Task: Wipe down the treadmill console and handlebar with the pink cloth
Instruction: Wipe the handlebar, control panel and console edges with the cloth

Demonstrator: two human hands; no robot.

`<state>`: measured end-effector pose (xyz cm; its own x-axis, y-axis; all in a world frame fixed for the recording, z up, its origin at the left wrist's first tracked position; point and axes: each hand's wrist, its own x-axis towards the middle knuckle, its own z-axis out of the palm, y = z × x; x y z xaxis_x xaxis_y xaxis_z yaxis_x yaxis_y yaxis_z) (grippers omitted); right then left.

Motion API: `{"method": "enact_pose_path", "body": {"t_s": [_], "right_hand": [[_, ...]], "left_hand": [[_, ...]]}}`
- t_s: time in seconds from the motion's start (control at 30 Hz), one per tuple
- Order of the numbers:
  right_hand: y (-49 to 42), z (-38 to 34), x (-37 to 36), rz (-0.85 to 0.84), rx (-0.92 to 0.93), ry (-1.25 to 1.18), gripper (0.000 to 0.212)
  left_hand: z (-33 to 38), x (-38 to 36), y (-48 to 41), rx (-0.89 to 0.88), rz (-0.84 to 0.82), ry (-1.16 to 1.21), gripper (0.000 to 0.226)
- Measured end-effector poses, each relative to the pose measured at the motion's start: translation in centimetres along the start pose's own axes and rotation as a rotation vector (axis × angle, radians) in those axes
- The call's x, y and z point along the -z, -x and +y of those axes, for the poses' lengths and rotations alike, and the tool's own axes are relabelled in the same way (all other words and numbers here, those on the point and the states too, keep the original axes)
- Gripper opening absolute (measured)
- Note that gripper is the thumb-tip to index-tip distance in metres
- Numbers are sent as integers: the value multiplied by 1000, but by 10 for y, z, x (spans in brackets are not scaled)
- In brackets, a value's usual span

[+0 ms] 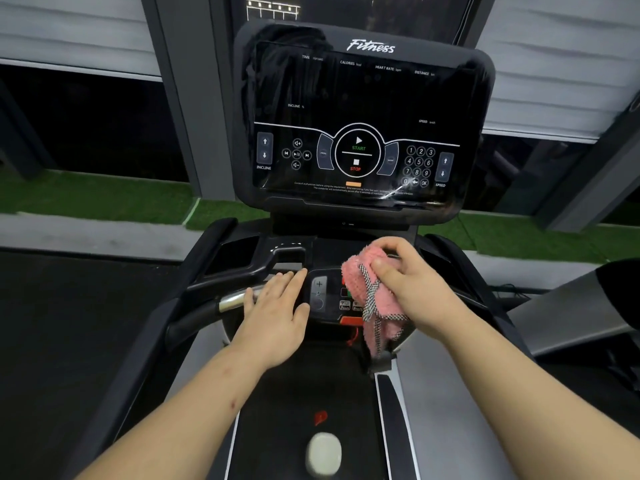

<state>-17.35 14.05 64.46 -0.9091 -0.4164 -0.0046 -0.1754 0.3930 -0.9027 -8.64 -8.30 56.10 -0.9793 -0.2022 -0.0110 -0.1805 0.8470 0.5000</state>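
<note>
While the left hand (277, 315) lies flat with straight fingers on the handlebar (239, 299), seemingly for steadying, the right hand (414, 289) pinches the bunched pink cloth (363, 282) over the lower control panel (332, 299), near the console (360, 116), ready to wipe.

This place is a gym. A treadmill (433, 393) stands here, and its console (360, 98) carries the word Fitness with start, stop, speed and incline buttons. Green artificial grass (97, 192) lies behind it.
</note>
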Motion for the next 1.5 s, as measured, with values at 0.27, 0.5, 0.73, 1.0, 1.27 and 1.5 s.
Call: {"method": "enact_pose_path", "body": {"t_s": [0.27, 0.5, 0.73, 1.0, 1.27, 1.5], "right_hand": [[-19, 39, -22, 290, 242, 729, 26], [-4, 61, -41, 435, 153, 736, 37], [-3, 40, -93, 294, 176, 720, 47], [-3, 45, -100, 151, 286, 865, 70], [17, 91, -4, 454, 96, 783, 46], [8, 64, -25, 392, 0, 771, 47]], "left_hand": [[1, 0, 0, 7, 3, 6, 63], [1, -1, -1, 9, 2, 16, 63], [0, -1, 1, -2, -3, 14, 63], [-1, 1, 0, 6, -8, 9, 63], [1, 0, 0, 6, 1, 21, 65], [1, -2, -1, 12, 14, 3, 66]]}}
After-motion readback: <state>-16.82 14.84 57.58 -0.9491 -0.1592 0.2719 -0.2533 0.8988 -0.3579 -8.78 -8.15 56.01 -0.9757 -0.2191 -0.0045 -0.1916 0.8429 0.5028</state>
